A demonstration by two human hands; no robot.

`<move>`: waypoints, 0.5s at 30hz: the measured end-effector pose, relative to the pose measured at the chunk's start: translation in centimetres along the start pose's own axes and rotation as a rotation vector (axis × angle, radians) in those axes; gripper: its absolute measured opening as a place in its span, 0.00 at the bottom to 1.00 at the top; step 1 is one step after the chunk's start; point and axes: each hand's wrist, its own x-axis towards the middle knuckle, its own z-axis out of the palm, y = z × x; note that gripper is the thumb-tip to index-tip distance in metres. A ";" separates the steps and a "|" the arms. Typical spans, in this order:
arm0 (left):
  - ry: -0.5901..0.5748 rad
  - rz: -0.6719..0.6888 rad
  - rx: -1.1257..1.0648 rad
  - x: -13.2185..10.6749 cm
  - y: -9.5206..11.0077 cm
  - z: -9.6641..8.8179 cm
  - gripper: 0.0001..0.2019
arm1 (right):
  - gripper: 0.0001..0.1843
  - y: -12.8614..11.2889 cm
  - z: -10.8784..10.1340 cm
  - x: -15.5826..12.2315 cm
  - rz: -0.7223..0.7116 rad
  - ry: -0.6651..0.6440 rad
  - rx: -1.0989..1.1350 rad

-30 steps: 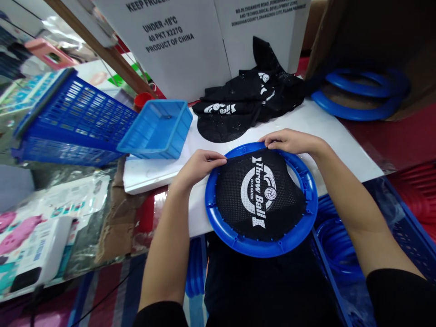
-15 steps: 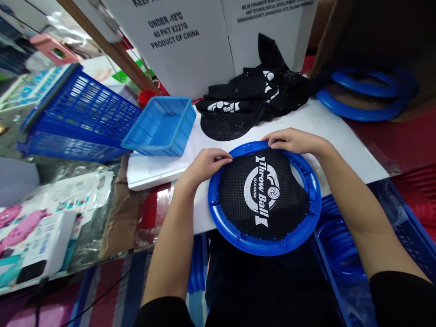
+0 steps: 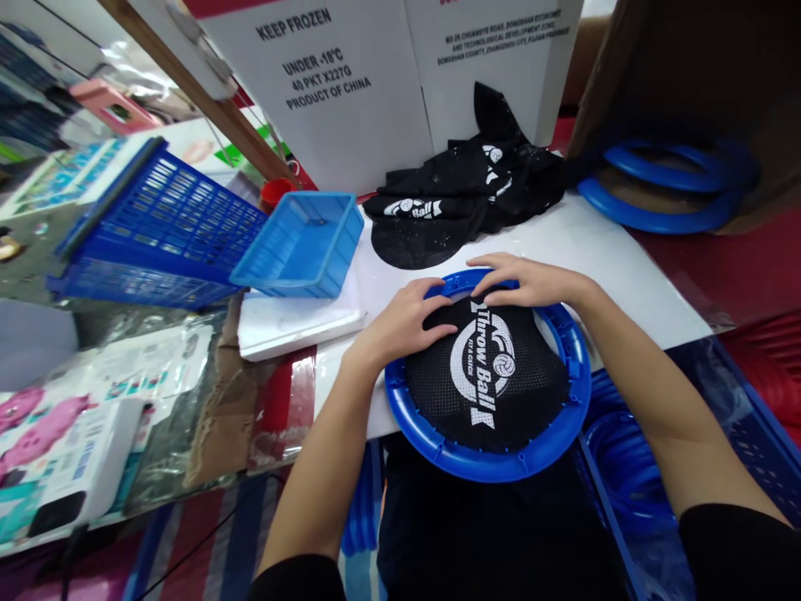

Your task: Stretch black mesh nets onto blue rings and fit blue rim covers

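A blue plastic ring [image 3: 488, 469] lies in front of me, partly over the table's near edge. Inside it is a round black mesh [image 3: 431, 392] printed "Throw Ball". Gaps show between mesh and ring at the top and upper right. My left hand [image 3: 413, 321] rests over the ring's upper left, thumb and fingers apart above the mesh's edge. Across the top of the ring, my right hand [image 3: 529, 281] has its fingers spread, their tips at the mesh's upper edge. Whether the fingertips pinch any mesh, I cannot make out.
A pile of black printed mesh pieces [image 3: 463, 196] lies behind the ring, against a white carton [image 3: 350, 142]. To the left stand a light-blue tray [image 3: 300, 250] and a blue basket [image 3: 168, 225]. More blue rings [image 3: 663, 213] lie at the right, others in a crate [image 3: 617, 534] below.
My left hand has moved right, further over the mesh, and its fingers have spread. The right hand's fingers have spread too, reaching left and inward. The view has tilted slightly upward.
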 end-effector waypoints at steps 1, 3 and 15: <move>-0.006 0.000 0.011 0.0 0.1 0.1 0.17 | 0.16 0.0 0.4 0.1 0.013 -0.026 -0.031; -0.010 -0.014 0.026 -0.1 0.2 -0.1 0.17 | 0.18 -0.1 1.0 0.2 0.042 -0.050 -0.082; 0.036 -0.121 -0.183 0.5 0.6 -0.8 0.09 | 0.09 -0.7 0.5 0.9 0.083 0.027 0.122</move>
